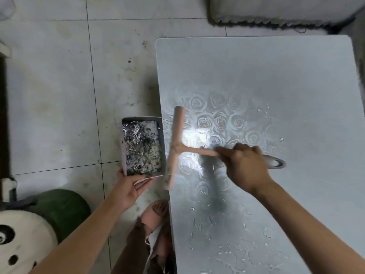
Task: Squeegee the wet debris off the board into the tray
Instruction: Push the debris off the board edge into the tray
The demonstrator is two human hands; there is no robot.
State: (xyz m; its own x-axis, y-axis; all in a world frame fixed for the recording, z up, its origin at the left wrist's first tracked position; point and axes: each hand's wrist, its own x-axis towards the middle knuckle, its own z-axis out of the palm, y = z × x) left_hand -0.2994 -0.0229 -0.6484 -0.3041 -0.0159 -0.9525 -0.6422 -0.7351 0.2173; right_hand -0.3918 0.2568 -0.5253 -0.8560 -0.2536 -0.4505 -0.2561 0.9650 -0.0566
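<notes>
Two bare forearms enter from the near edge. Nearest the camera, water droplets (237, 244) bead on the smooth, glossy grey desk (286, 86), and a foot in a pink sandal (158, 212) stands on the floor just beside the desk's left edge. Left of the foot sit a white plush object with black patches (19, 240) and a rounded dark green object (61, 210).

Further out, the left hand (130, 186) holds the tray (141, 119) by its near edge: thumb at the near left corner, fingers extended beneath. The tray is rectangular with dark grey walls, and its right wall lies just beside the desk's left edge. It contains wet, dark, speckled debris (142, 147) in a shining film of water.

The right hand (245, 165) is clenched around the handle of the squeegee (175, 143), over the desk and to the right of the tray. The tool is T-shaped. Its pale pink bar lies nearly parallel to the desk's left edge, close to the tray, with its near end at that edge. A grey handle end with an oval loop (276, 163) projects beyond the hand.

A faint rose pattern (219, 121) shows on the wet desk around the bar.

Beyond, the floor (59, 76) is pale square tile with dark joints and stains. At the far edge lies a grey mat with a frayed dark border (276, 14)
</notes>
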